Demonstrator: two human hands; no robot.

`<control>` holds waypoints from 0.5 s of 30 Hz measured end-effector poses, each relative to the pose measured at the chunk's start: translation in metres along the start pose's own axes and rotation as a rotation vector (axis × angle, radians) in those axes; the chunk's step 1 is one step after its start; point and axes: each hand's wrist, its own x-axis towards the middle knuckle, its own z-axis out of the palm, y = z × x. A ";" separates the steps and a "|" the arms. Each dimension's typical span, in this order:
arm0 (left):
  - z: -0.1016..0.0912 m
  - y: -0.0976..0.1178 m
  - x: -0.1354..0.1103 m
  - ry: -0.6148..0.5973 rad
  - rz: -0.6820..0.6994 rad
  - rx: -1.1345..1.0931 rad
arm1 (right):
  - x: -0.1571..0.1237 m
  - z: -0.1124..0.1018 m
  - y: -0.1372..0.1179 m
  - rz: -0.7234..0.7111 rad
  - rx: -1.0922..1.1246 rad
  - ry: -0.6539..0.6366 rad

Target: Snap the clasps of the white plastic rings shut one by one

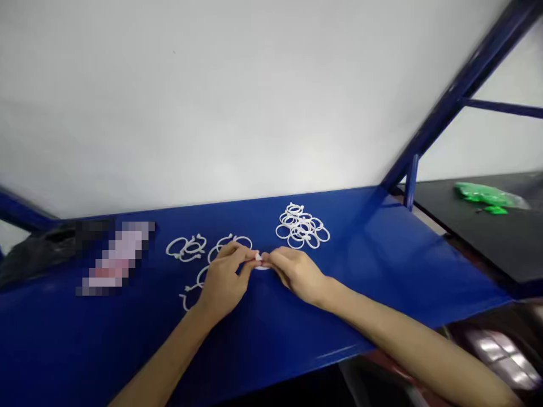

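Blue bench (360, 226): left hand (224, 277), right hand (299, 274) pinch white plastic ring (263, 268); right-side ring pile (302, 227) seems done, left-side open rings (186, 243) remain.

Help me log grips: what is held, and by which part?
Left hand and right hand pinch a white ring by its knobbed part, partly hidden.

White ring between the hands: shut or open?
Cannot tell: the left hand and right hand cover most of the white ring.
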 end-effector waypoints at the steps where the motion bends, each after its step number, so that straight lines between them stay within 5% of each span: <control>1: -0.001 0.000 0.000 0.002 0.001 -0.018 | 0.001 0.000 0.000 -0.014 0.004 -0.009; 7: -0.009 -0.007 0.010 -0.046 0.053 0.046 | 0.011 -0.012 0.015 0.023 0.002 0.114; 11: -0.013 -0.024 0.013 -0.149 -0.007 0.292 | 0.013 -0.031 0.044 0.279 -0.189 0.287; 15: -0.012 -0.037 0.009 -0.261 -0.074 0.445 | 0.009 -0.045 0.068 0.458 -0.370 0.250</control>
